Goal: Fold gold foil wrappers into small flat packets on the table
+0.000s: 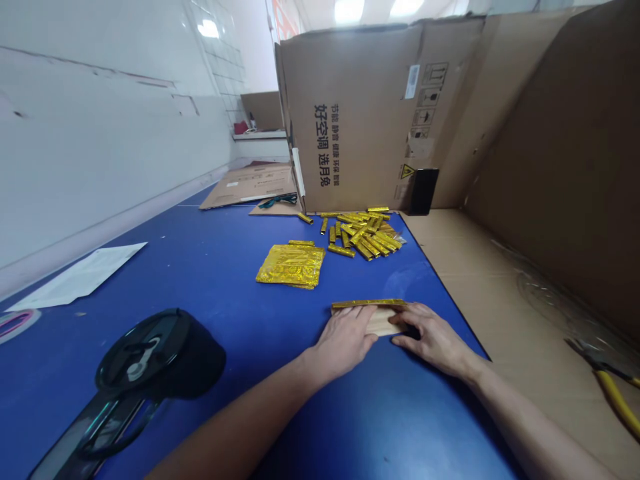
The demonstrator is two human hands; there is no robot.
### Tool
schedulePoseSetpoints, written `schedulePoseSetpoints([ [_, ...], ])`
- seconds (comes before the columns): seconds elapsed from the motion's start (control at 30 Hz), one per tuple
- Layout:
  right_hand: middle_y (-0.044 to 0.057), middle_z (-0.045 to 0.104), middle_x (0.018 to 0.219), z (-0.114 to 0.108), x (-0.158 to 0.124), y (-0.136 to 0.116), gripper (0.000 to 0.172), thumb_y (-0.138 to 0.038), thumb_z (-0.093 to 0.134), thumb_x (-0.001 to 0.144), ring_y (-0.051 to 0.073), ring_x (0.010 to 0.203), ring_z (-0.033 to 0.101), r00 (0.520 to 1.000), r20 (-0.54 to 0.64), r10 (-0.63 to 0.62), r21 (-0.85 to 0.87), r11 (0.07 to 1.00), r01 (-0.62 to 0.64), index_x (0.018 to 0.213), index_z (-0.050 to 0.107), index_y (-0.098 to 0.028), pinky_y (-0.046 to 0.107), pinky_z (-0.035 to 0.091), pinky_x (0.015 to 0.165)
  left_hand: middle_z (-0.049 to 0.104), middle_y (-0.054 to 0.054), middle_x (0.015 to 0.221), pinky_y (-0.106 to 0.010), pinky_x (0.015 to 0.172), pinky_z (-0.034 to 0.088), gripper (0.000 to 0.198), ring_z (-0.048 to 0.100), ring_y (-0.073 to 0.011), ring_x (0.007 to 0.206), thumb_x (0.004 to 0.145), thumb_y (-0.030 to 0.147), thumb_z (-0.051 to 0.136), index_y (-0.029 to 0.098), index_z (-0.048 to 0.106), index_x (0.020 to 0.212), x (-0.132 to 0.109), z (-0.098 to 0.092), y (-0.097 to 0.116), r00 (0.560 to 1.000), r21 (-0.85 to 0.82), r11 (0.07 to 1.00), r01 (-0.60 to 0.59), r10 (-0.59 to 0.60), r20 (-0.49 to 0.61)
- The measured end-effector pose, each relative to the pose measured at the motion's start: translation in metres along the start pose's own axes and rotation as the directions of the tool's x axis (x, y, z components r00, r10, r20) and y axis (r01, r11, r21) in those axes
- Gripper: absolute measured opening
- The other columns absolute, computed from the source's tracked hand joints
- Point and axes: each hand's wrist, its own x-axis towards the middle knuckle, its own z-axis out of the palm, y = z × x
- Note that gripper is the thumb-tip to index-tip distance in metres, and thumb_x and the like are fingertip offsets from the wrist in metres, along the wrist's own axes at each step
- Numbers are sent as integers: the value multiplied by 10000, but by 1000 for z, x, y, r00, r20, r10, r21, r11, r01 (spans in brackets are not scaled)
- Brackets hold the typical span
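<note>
Both my hands rest on a small wooden block point(381, 323) lying on the blue table point(225, 280). A strip of gold foil point(369, 303) runs along the block's far edge. My left hand point(345, 339) presses flat on the block's left part with fingers together. My right hand point(429, 335) grips its right end with fingers curled over it. Beyond lie a stack of gold foil sheets point(291, 265) and a heap of several gold-wrapped bars point(364, 231).
A black round device on a stand point(160, 353) sits near left. White paper point(80, 277) lies far left. A big cardboard box point(365, 113) stands behind; cardboard sheeting point(525, 293) covers the right, with yellow-handled pliers point(613, 387) on it. A dark phone point(423, 191) leans on the box.
</note>
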Motion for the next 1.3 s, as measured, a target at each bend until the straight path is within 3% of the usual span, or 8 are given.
schedulePoseSetpoints([
  [0.2,92,581,1103,2,-1,3,222,-329,557,747,239,1018,505,999,1,-48,-68,997,48,925,631,-218,412,374,872,531,-60,1043,-311,832,375,424,495,-188,954,787,233,504,180,348,1177,0,2,-3,998,-44,998,51,-52,-28],
  [0.47,53,634,998,4,-2,0,203,-295,461,812,201,922,551,997,-59,-47,-51,998,44,918,627,-246,361,413,825,507,-49,1098,-333,877,348,479,454,-206,1034,725,315,586,212,383,1147,0,-2,0,998,-68,996,50,-52,-36],
  [0.7,18,651,808,-1,-1,-2,210,-322,423,828,168,724,556,992,-108,64,-3,998,-65,817,618,-245,320,428,729,555,-47,1018,-308,841,376,380,500,-187,965,721,133,531,191,449,1087,3,-1,-12,992,-100,988,119,-122,-30],
  [0.87,19,625,699,-1,0,1,244,-356,425,811,175,684,549,981,-110,161,38,987,-158,695,599,-231,307,423,687,622,-3,889,-220,738,424,229,575,-129,823,752,142,498,187,524,975,7,-3,-24,985,-176,969,171,-171,17],
  [1.03,13,620,683,2,0,5,271,-391,411,803,167,644,559,966,-101,239,86,969,-230,692,587,-217,267,424,605,637,4,788,-235,709,423,111,586,-145,766,736,157,510,185,602,790,10,-10,-29,974,-168,960,224,-218,51],
  [1.3,-11,603,589,2,0,5,266,-380,407,785,145,553,547,947,-83,312,86,949,-305,670,579,-211,234,405,528,640,-7,809,-250,717,411,117,584,-167,789,727,201,541,197,613,819,11,-16,-31,954,-102,949,298,-292,68],
])
